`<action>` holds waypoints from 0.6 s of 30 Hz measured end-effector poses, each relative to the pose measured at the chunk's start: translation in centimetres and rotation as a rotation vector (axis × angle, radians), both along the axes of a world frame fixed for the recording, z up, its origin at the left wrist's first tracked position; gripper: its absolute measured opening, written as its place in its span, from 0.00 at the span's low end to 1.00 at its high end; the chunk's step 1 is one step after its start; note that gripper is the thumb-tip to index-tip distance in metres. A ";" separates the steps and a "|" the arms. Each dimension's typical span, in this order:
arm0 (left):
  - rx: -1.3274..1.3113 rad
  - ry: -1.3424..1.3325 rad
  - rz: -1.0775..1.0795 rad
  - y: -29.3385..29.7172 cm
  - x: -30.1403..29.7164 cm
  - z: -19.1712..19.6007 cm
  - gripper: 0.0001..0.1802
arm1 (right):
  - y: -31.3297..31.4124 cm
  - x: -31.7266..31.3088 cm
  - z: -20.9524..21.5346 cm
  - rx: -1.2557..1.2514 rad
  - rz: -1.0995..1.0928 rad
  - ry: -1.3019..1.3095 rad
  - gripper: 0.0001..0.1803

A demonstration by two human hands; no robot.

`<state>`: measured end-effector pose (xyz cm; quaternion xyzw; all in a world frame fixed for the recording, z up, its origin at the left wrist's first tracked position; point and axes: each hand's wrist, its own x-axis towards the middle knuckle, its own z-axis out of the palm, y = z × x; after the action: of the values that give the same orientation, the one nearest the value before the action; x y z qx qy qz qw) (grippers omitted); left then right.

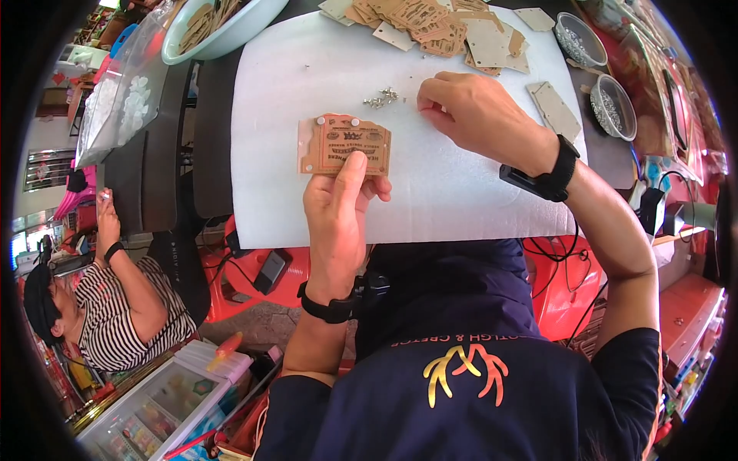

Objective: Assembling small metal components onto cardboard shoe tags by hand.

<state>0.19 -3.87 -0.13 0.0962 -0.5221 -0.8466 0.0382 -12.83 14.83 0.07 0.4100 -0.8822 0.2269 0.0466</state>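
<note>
My left hand [338, 207] grips a brown printed card [350, 142] by its near edge, thumb on top and fingers beneath. Pale round studs sit along the card's far edge and at a near corner; a clear or tan layer shows at its left side. To the right, my right hand [469, 115] hovers over the white sheet [430, 200] with its fingers curled and thumb and forefinger together. Whatever may be in that pinch is hidden. A little pile of shiny metal pieces [382, 97] lies between the card and my right hand.
Loose brown and grey cards [430, 27] are heaped at the far edge. Two clear bowls [613, 106] of small metal parts stand at right, near a grey card [555, 107]. A pale basin [219, 34] and a plastic bag [123, 92] are at left, where another person [131, 307] sits.
</note>
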 end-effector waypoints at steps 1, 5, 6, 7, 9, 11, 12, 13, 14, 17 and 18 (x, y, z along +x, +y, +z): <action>0.007 -0.017 0.004 0.0 0.0 0.0 0.11 | 0.1 0.2 0.5 -0.058 -0.008 -0.110 0.05; 0.021 -0.018 -0.006 0.1 -0.3 0.1 0.11 | 0.3 1.5 2.5 -0.257 -0.026 -0.459 0.07; 0.042 -0.019 -0.005 0.3 -0.3 0.3 0.11 | 0.2 1.9 3.1 -0.257 -0.026 -0.460 0.07; 0.063 -0.020 -0.006 0.5 -0.5 0.4 0.12 | 0.2 2.3 3.7 -0.295 -0.058 -0.617 0.07; 0.093 -0.016 -0.026 0.8 -0.6 0.3 0.12 | 0.2 2.8 3.8 -0.334 -0.092 -0.776 0.07; 0.124 -0.011 -0.052 1.2 -0.8 0.4 0.12 | 0.5 3.2 3.4 -0.544 -0.085 -0.978 0.08; 0.126 -0.009 -0.057 1.4 -0.9 0.5 0.12 | 0.6 3.3 3.1 -0.546 -0.089 -0.977 0.08; 0.127 -0.007 -0.060 1.5 -1.0 0.6 0.12 | 0.7 3.3 2.8 -0.592 -0.073 -1.042 0.09; 0.125 -0.008 -0.062 1.5 -1.0 0.6 0.12 | 0.8 3.4 2.7 -0.638 -0.057 -1.107 0.10; 0.127 0.028 -0.086 1.5 -1.2 0.3 0.13 | 1.0 4.1 2.9 -0.741 -0.033 -1.174 0.11; 0.121 0.036 -0.097 1.5 -1.2 0.2 0.13 | 1.0 4.1 2.9 -0.743 -0.036 -1.174 0.11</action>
<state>-1.00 -2.34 0.04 0.0577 -0.4734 -0.8790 0.0004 -8.71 15.85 2.95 0.1616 -0.6320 0.6972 -0.2972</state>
